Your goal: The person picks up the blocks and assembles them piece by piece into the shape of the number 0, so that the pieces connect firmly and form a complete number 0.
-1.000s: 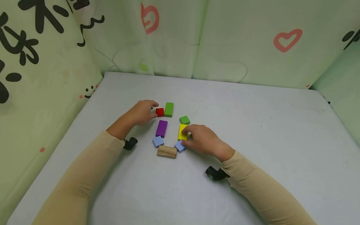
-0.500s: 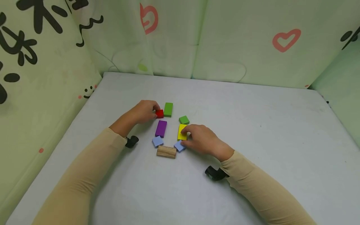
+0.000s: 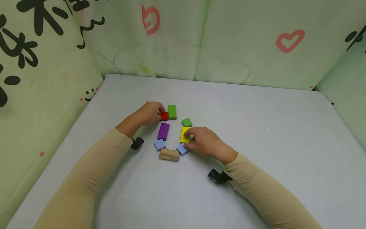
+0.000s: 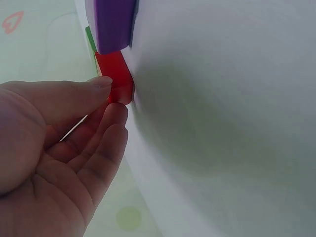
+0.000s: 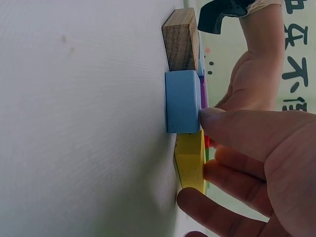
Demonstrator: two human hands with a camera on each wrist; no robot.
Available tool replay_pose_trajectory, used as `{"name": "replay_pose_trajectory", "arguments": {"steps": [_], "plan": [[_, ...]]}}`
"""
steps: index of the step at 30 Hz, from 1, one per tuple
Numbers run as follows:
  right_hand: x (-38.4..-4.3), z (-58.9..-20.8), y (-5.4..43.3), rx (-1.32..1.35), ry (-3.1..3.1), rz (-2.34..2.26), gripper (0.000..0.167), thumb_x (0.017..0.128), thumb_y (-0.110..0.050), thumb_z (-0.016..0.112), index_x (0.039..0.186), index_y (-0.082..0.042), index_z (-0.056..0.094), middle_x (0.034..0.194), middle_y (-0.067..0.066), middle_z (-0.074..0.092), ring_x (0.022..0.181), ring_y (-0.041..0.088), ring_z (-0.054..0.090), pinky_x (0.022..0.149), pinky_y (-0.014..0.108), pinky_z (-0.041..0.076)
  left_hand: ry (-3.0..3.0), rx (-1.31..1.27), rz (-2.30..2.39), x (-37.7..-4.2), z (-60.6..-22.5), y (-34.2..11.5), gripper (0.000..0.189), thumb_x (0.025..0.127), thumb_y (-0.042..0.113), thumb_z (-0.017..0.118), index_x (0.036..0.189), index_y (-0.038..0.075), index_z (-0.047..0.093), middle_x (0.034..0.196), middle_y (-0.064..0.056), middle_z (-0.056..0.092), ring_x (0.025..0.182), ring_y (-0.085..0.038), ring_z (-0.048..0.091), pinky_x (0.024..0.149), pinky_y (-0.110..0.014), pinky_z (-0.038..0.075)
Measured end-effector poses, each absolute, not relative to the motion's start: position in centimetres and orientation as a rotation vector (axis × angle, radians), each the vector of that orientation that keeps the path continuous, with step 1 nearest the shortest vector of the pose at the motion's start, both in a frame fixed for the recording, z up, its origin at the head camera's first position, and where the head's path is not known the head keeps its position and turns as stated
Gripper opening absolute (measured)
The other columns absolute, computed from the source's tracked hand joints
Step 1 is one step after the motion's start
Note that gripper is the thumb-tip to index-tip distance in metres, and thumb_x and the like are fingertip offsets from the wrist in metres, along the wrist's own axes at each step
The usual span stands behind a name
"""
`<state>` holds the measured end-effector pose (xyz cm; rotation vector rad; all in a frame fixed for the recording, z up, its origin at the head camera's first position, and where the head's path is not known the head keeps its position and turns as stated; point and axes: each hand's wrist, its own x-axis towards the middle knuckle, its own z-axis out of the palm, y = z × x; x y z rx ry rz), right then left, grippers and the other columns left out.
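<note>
My left hand [image 3: 149, 113] pinches a small red block [image 3: 164, 116] between thumb and fingers; the left wrist view shows the thumb on the red block's near end. Against that block's right side lies a green rectangular block [image 3: 172, 112], and a purple block [image 3: 163, 131] sits nearer to me. My right hand [image 3: 207, 141] rests at the right side of the layout. Its thumb touches a light blue block [image 5: 183, 101], while its loosely bent fingers lie along the yellow block [image 5: 190, 160]. A small green block [image 3: 187, 122] adjoins the yellow one's far end.
A wood-grain block [image 3: 169, 155] forms the near end, between the right light blue block and a second light blue block [image 3: 160, 144]. All lie on a white table [image 3: 257, 133]. A printed pale green curtain [image 3: 243, 47] stands along its back and sides.
My left hand has closed its fingers on the red block and shifted it slightly right and nearer, up against the green rectangular block. My right hand has stayed in place.
</note>
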<state>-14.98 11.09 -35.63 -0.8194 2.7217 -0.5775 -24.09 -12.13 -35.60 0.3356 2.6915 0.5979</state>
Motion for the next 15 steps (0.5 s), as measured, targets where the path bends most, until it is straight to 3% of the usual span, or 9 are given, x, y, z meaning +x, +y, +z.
{"name": "replay_pose_trajectory", "arguments": {"steps": [7,15], "plan": [[-14.9,-35.6,11.1,-0.815,2.72,-0.584,0.037,0.092,-0.024,0.073,0.121,-0.002,0.068,0.114,0.009,0.068,0.098,0.025,0.064,0.088,0.039,0.053,2.686,0.368,0.556,-24.6,-35.5,-11.1,0.029,0.098,0.004,0.06,0.127,0.001,0.062,0.123,-0.014,0.062,0.11,-0.027,0.055,0.099,-0.039,0.049],[-14.9,-35.7,11.2,-0.832,2.725,-0.593,0.036,0.092,-0.024,0.073,0.12,-0.003,0.068,0.114,0.009,0.069,0.097,0.024,0.063,0.088,0.039,0.053,2.677,0.385,0.557,-24.9,-35.5,-10.3,0.032,0.099,0.003,0.055,0.13,0.005,0.064,0.133,-0.013,0.059,0.121,-0.028,0.052,0.104,-0.041,0.045]]}}
